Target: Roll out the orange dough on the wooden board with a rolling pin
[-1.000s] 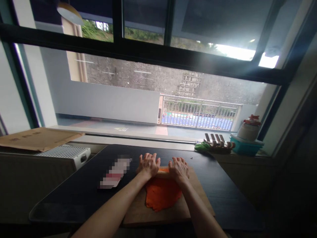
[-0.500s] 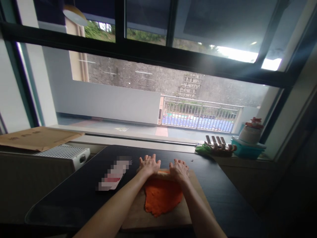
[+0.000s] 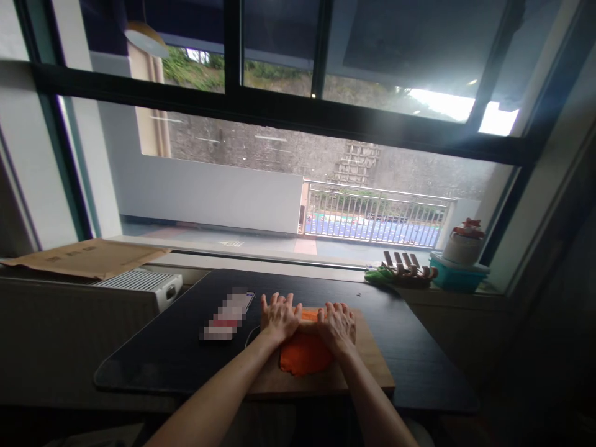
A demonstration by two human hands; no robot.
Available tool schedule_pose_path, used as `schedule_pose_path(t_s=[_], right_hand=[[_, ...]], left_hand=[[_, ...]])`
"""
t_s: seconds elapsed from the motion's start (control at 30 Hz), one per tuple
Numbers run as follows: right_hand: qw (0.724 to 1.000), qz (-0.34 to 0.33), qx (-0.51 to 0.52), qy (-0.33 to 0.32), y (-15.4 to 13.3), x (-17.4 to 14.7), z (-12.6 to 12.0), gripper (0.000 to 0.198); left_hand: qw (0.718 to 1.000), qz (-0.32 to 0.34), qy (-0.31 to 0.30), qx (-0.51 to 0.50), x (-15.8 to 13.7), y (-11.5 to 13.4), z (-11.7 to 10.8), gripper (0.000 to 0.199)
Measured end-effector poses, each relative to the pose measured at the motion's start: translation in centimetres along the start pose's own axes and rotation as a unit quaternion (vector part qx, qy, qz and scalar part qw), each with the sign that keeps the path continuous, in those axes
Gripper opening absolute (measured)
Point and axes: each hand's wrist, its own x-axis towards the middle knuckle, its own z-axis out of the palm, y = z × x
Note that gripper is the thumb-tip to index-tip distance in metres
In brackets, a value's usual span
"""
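Note:
Both hands rest on a pale wooden rolling pin (image 3: 309,326) that lies across a flat, uneven sheet of orange dough (image 3: 305,357). My left hand (image 3: 280,318) presses over the pin's left part, its fingers stretched forward and spread. Over the right part lies my right hand (image 3: 338,325), palm down, fingers also extended. The pin's ends are hidden beneath the hands. Orange dough shows on both sides of the pin, with the larger piece nearer me. Under it is a wooden board (image 3: 372,354).
A black table (image 3: 410,347) carries the board and a blurred-out phone (image 3: 228,316) at left. On the sill at right sit a green item (image 3: 379,275), a dark rack (image 3: 410,270) and a teal box (image 3: 459,273). A brown envelope (image 3: 88,257) lies at far left.
The rolling pin has moved nearer me over the dough, so more orange shows beyond it and less on my side. Both hands have moved with it. The camera view has shifted.

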Motion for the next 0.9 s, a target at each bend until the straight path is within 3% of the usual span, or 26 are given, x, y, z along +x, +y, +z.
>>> schedule_pose_path(t_s=[0.23,0.47,0.7,0.9], right_hand=[[0.999,0.029,0.012,0.003,-0.2,5.2,0.9,0.034],[0.998,0.038,0.024,-0.043,0.2,8.3,1.6,0.039],[0.996,0.055,0.024,-0.065,0.2,5.4,1.3,0.041],[1.000,0.017,0.003,-0.007,-0.1,0.4,-0.2,0.034]], left_hand=[[0.997,-0.071,-0.029,0.005,5.0,1.4,0.4,0.051],[0.991,-0.081,-0.102,0.008,8.1,1.4,1.2,0.053],[0.990,-0.065,-0.123,0.017,5.5,0.9,1.1,0.056],[0.993,-0.032,-0.110,0.020,0.9,0.7,-1.2,0.057]])
